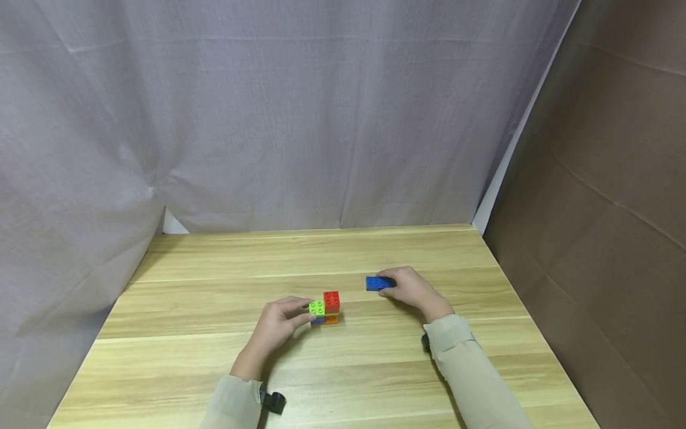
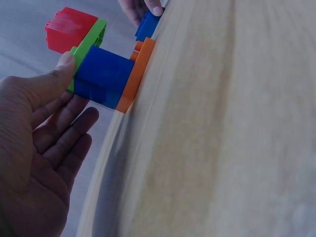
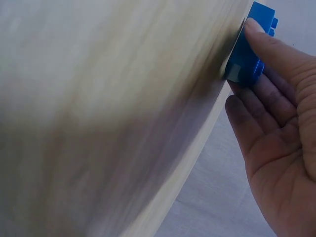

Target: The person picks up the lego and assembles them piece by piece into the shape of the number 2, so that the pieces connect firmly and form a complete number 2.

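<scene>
My left hand point(image 1: 278, 322) pinches the green brick point(image 1: 317, 307) of a small stack between thumb and fingers. In the left wrist view the stack runs from a flat orange brick point(image 2: 136, 76) at the bottom through a blue brick point(image 2: 103, 76) and the flat green one to a red brick point(image 2: 72, 28) on top, offset to one side. Farther back and to the right, my right hand point(image 1: 409, 286) grips a flat blue brick point(image 1: 377, 283), thumb on one long side and fingers on the other. That brick is low at the tabletop, studs up.
The wooden table point(image 1: 354, 381) reaches back to a grey curtain point(image 1: 268, 119). A brown cloth wall point(image 1: 600, 196) stands along its right side. Each wrist wears a small black camera, the left one point(image 1: 276, 403) near the front of the table.
</scene>
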`<state>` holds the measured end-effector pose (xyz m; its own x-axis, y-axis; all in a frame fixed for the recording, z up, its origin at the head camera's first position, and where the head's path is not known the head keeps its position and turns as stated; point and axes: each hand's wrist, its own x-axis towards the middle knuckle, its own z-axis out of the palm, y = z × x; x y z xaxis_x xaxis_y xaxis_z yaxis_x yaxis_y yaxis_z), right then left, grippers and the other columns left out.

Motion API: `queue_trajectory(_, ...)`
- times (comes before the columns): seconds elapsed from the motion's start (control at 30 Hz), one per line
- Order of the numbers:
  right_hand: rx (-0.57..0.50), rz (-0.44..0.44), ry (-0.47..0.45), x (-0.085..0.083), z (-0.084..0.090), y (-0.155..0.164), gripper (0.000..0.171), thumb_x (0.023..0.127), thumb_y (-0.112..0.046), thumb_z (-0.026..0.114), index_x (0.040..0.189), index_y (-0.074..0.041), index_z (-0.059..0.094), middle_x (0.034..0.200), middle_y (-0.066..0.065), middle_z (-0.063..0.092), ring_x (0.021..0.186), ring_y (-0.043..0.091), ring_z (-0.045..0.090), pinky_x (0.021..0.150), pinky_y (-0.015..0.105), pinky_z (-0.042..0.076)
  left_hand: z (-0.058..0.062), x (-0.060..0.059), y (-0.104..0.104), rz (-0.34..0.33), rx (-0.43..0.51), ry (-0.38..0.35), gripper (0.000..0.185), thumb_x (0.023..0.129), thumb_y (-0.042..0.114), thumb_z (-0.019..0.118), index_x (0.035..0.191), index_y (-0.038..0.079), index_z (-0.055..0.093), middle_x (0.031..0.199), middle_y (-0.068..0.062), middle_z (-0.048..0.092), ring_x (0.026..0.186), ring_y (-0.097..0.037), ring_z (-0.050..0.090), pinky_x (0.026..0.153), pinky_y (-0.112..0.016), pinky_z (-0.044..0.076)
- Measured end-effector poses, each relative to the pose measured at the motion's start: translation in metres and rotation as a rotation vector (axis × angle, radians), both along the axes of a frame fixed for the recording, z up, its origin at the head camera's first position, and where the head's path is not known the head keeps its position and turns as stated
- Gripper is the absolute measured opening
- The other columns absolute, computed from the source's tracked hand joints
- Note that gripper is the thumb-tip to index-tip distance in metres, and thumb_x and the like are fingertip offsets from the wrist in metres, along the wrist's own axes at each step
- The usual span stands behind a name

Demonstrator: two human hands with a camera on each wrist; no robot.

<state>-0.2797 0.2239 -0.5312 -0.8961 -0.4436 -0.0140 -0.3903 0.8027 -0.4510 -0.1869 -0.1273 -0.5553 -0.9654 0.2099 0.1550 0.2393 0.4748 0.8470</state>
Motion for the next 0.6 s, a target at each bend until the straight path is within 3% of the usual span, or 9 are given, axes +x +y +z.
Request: queue_trajectory(0.6, 0.024, -0.039, -0.006, 0.0013, 0.0005, -0.0022, 0.043, 0.089, -0.025, 0.079, 0.129, -0.01, 0.069, 0.124, 0.011, 0.069, 0.114, 0.031, 0.065, 0.098, 0.047, 0.052, -0.0001, 0.0011, 0.0, -0.017, 0.013, 0.043, 0.035, 0.087, 0.036, 0.08, 0.119, 0.024, 0.075, 0.118, 0.009, 0.071, 0.11, -0.016, 0.067, 0.099, -0.046, 0.052)
